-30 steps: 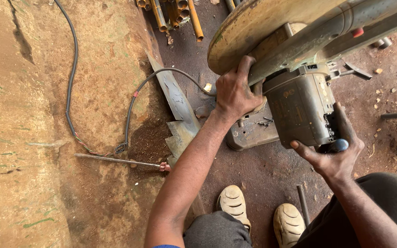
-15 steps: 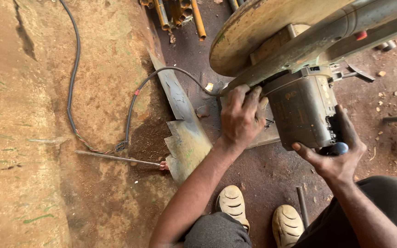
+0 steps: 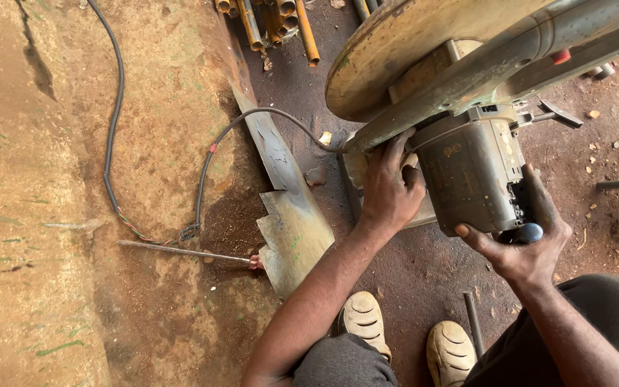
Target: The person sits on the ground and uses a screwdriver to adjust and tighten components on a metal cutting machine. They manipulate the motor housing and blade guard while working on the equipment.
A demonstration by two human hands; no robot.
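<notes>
A person crouches over a chop saw [image 3: 467, 172] standing on a dirt floor [image 3: 410, 265], seen from above. The left hand [image 3: 390, 190] lies flat against the saw's base just below the round guard [image 3: 410, 50], fingers spread and pressed on a pale piece there; what that piece is cannot be told, and the hand is not closed around anything. The right hand [image 3: 524, 240] cups the underside of the grey motor housing, thumb along its lower edge, fingers wrapped by a dark round knob [image 3: 529, 232]; it grips the housing's end. The saw's long arm [image 3: 510, 50] runs up to the right, with a small red button [image 3: 559, 56] on it. A black cable [image 3: 252, 122] leads from the saw leftward and loops over the floor to a thin metal rod [image 3: 180, 252] lying flat. Beside the left forearm a bent strip of sheet metal [image 3: 291, 222] lies on the ground, its lower end jagged. At the top edge a bundle of yellow pipes [image 3: 274, 18] rests on the floor. Two pale shoes [image 3: 410, 340] show between the arms at the bottom, near a short dark bar [image 3: 473, 322].
</notes>
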